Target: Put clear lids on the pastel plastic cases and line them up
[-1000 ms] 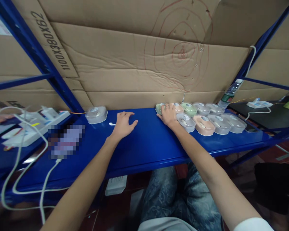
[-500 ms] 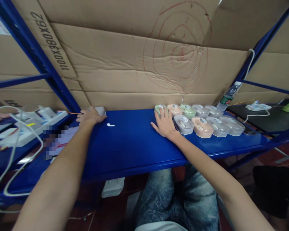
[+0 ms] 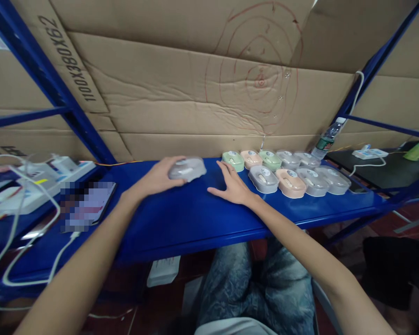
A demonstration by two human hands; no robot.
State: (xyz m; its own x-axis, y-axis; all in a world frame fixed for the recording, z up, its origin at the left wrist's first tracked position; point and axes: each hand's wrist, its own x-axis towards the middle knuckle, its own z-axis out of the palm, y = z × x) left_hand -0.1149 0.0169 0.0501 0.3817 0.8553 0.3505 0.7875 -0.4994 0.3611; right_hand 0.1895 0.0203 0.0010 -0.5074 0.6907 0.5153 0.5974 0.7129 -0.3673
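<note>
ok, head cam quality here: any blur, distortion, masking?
Head view: wide-angle bowing along the posts and frame edges; the grey case in the left hand is motion-smeared; the phone is pixelated over; the cases at right are fairly sharp; soft sheen on the shelf, no hard glare.

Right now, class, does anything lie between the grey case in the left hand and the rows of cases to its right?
Yes: the right hand rests flat on the blue shelf between grey case and rows.
</note>
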